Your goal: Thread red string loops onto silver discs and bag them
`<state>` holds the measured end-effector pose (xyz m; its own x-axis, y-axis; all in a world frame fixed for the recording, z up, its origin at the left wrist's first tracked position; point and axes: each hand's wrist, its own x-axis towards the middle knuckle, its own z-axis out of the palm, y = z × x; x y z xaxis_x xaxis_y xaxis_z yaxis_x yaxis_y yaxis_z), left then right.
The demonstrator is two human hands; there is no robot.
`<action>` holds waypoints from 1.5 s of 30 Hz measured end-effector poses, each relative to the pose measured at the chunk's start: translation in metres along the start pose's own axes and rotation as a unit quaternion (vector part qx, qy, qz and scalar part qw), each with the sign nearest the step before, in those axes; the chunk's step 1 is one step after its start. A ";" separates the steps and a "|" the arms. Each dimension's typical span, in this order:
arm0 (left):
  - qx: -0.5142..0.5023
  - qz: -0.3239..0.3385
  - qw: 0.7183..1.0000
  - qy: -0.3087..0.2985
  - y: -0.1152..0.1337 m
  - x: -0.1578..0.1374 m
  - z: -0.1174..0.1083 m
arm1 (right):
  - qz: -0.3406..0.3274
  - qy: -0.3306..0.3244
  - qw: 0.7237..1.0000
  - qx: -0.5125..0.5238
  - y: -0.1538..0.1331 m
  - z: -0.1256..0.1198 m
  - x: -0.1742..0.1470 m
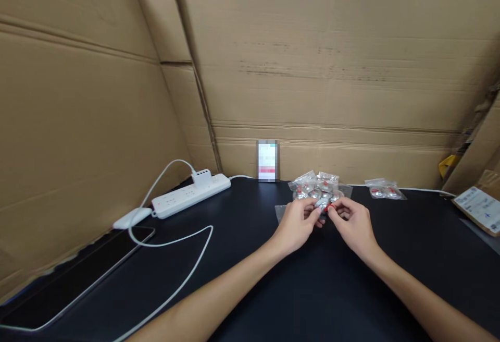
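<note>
Over the black table, both hands meet at a small shiny silver round piece with a red part [323,204]; its exact kind is too small to tell. My left hand [297,223] is closed, pinching its left side between thumb and fingers. From the right, my right hand [353,223] is closed too, its thumb and index finger at the red part. Just behind the fingers lies a heap of clear plastic bags [312,183] holding similar silver pieces with red marks. An edge of clear plastic [279,211] shows beside my left hand.
More bagged silver pieces [386,191] lie to the right. A phone with a lit screen [267,162] leans on the cardboard wall [328,92]. At left are a white power strip [175,202], a white cable [187,274] and a dark flat panel [74,274]. A labelled package [479,209] sits far right.
</note>
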<state>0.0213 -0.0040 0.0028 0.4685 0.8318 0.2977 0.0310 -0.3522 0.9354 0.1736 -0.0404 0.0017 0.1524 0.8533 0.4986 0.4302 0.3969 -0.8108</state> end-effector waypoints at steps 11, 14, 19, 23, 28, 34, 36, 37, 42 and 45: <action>-0.044 -0.017 0.999 0.016 -0.002 0.005 0.004 | 0.049 0.001 0.991 0.121 0.000 -0.003 0.007; -0.054 -0.023 0.998 0.015 -0.003 0.003 0.003 | 0.073 -0.005 0.987 0.142 0.004 -0.002 0.006; -0.064 -0.009 0.998 -0.007 0.000 0.002 0.001 | 0.084 -0.032 0.984 0.156 0.008 0.001 0.006; -0.081 -0.009 0.996 -0.023 0.000 0.002 -0.001 | 0.068 -0.099 0.982 0.148 0.005 0.000 0.008; -0.080 -0.014 0.996 -0.021 -0.001 0.003 -0.004 | 0.100 -0.138 0.971 0.165 0.006 -0.003 0.009; -0.081 -0.020 0.996 -0.008 -0.002 0.004 -0.005 | 0.143 -0.119 0.967 0.172 0.011 -0.008 0.012; -0.075 -0.020 0.997 -0.005 -0.003 0.005 -0.005 | 0.152 -0.125 0.963 0.182 0.012 -0.008 0.012; -0.072 -0.020 0.997 -0.006 -0.003 0.005 -0.005 | 0.153 -0.129 0.962 0.185 0.012 -0.008 0.012; -0.080 -0.028 0.996 -0.009 -0.001 0.006 -0.008 | 0.130 -0.135 0.963 0.195 0.017 -0.004 0.010; -0.095 -0.039 0.995 -0.006 0.001 0.006 -0.010 | 0.111 -0.111 0.966 0.204 0.018 -0.002 0.008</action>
<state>0.0157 0.0048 0.0076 0.4818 0.8477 0.2221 -0.0997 -0.1988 0.9750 0.1843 -0.0273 -0.0083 -0.0134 0.9660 0.2581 0.0159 0.2583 -0.9659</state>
